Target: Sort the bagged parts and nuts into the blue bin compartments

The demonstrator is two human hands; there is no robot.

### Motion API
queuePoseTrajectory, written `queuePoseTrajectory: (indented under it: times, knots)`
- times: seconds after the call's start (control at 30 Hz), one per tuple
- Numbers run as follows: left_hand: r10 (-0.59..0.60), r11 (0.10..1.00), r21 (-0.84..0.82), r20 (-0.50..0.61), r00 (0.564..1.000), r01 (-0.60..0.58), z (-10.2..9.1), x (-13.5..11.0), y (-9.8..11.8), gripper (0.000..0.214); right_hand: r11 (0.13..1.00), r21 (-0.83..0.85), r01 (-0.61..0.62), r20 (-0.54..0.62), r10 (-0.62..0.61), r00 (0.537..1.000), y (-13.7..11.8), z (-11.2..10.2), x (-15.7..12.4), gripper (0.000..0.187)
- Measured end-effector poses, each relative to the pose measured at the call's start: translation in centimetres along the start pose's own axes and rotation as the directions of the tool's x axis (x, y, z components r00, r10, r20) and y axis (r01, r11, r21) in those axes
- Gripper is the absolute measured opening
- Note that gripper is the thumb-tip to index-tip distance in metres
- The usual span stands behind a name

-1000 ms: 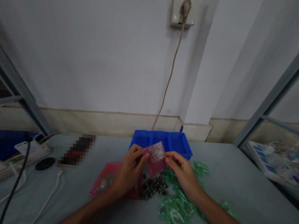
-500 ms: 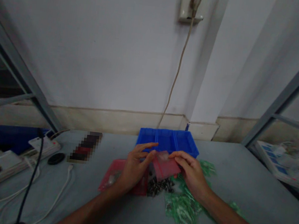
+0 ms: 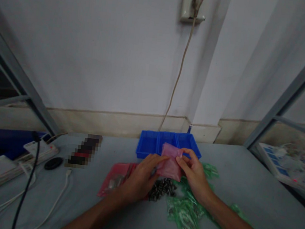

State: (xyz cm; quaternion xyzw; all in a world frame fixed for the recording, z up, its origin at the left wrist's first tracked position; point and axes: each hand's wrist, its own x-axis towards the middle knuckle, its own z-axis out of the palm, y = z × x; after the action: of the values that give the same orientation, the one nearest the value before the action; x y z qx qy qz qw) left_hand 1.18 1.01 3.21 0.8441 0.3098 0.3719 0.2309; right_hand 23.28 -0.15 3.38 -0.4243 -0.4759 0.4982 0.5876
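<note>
Between my two hands is a small pink plastic bag (image 3: 170, 167), held up over the table. My left hand (image 3: 144, 174) grips its left side, fingers across the front. At the bag's right edge, my right hand (image 3: 194, 172) pinches it between thumb and fingers. Just below lies a pile of small dark metal parts (image 3: 162, 190), too small to name. A pink bag with pale contents (image 3: 114, 180) lies left of the pile, partly under my left hand. Green plastic bags (image 3: 186, 215) with small parts inside lie below my right hand.
A blue three-compartment tray (image 3: 145, 155) stands behind my hands. To the left are a blurred-out flat object (image 3: 83, 152), a black round disc (image 3: 53, 163), a white cable (image 3: 58, 201) and a power strip (image 3: 11, 172). Metal frame bars rise at both sides.
The pink bag has been turned and raised so its broad face shows. My left hand has shifted from its top corner to its left side, with the fingers now over the front.
</note>
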Motion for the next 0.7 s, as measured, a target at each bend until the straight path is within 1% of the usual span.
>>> queuePoseTrajectory:
  times: [0.07,0.1,0.2,0.23,0.27,0.3,0.37,0.43,0.5,0.53,0.6,0.7]
  knots:
    - [-0.015,1.000,0.021,-0.038,0.999,0.016,-0.1,0.2,0.2,0.062,1.000,-0.011,-0.011,0.023,0.011,1.000,-0.1,0.1,-0.1,0.056]
    - [-0.019,0.999,0.031,-0.068,0.997,0.021,-0.3,0.4,0.4,0.055,0.999,-0.031,-0.010,0.035,0.011,0.999,-0.1,0.2,-0.2,0.056]
    - [-0.032,0.998,0.044,-0.177,0.984,0.041,-0.8,1.0,1.0,0.025,0.993,-0.120,-0.006,0.076,0.015,0.997,0.1,0.4,-0.4,0.047]
    - [-0.050,0.998,0.030,-0.208,0.977,0.057,-1.0,1.1,1.1,0.017,0.990,-0.143,-0.002,0.083,0.014,0.996,0.2,0.5,-0.5,0.047]
    - [-0.078,0.997,0.002,-0.232,0.970,0.081,-1.0,1.3,1.1,0.014,0.987,-0.159,0.009,0.086,0.005,0.996,0.3,0.6,-0.6,0.050]
    - [-0.122,0.993,-0.038,-0.244,0.962,0.116,-1.0,1.4,1.0,0.017,0.985,-0.173,0.028,0.089,-0.013,0.996,0.3,0.6,-0.6,0.053]
    - [-0.236,0.967,-0.148,-0.228,0.945,0.206,-0.8,1.6,0.8,0.028,0.976,-0.199,0.085,0.096,-0.067,0.993,0.2,0.7,-0.8,0.054]
    - [-0.346,0.915,-0.278,-0.168,0.923,0.292,-0.6,1.7,0.4,0.036,0.970,-0.210,0.121,0.116,-0.098,0.988,0.1,0.8,-1.0,0.045]
    - [-0.408,0.854,-0.393,-0.103,0.907,0.340,-0.4,1.9,0.2,0.038,0.979,-0.170,0.116,0.133,-0.094,0.987,-0.1,0.9,-1.1,0.034]
    - [-0.423,0.832,-0.429,-0.083,0.902,0.351,-0.4,1.9,0.2,0.039,0.984,-0.140,0.109,0.140,-0.089,0.986,-0.1,0.9,-1.1,0.032]
    - [-0.444,0.808,-0.452,-0.049,0.895,0.377,-0.5,2.0,0.2,0.040,0.986,-0.123,0.114,0.153,-0.095,0.984,-0.2,0.8,-1.1,0.031]
    - [-0.459,0.813,-0.409,-0.013,0.888,0.414,-0.8,2.0,0.3,0.044,0.956,-0.235,0.175,0.171,-0.137,0.976,-0.1,0.5,-1.1,0.026]
